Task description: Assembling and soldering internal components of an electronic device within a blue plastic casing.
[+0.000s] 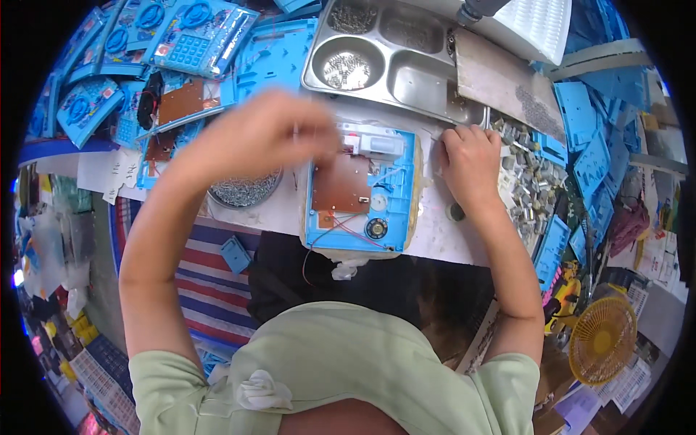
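Note:
A blue plastic casing half point(401, 225) lies open side up on a pale pad in front of me. Inside it are a brown circuit board point(335, 192), a round black speaker point(376, 228), thin red wires and a white-grey block point(382, 147) at the far edge. My left hand point(283, 134) hangs over the casing's left far corner, smeared by motion, so its fingers and anything in them are unclear. To the right of the casing, my right hand point(470, 163) rests by the tray's near corner with fingers curled inward; what they hold, if anything, is hidden.
A steel compartment tray point(384, 96) with small springs and metal parts stands at the back. A round dish of screws point(246, 190) sits left. Small metal pieces point(525, 177) are heaped on the right. Blue casings point(192, 43) pile up far left; a yellow fan point(603, 341) stands lower right.

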Available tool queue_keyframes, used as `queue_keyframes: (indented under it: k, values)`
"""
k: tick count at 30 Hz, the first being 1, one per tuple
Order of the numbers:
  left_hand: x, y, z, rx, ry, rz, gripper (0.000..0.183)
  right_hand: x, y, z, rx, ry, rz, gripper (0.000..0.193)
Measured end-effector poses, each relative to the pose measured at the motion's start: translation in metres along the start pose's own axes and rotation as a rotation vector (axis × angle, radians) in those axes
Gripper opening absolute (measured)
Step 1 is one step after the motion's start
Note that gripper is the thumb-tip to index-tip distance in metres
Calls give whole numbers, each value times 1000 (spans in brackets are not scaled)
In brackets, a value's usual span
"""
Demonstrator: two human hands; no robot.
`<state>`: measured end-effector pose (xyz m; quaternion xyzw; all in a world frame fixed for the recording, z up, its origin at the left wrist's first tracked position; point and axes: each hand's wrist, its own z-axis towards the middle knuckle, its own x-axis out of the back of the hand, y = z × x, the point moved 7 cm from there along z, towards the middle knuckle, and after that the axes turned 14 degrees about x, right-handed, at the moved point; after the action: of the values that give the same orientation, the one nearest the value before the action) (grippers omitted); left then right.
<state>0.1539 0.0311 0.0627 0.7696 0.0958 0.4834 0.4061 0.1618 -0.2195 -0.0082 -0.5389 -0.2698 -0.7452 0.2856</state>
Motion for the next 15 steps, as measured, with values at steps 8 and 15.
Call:
queue_keyframes:
  k: [8,15]
  values:
    - [8,-57,125,386,358,686,23,41,1,-7,-94,11,213,10]
    - [7,-45,123,8,555,451,24,64,9,-22,-223,267,540,10]
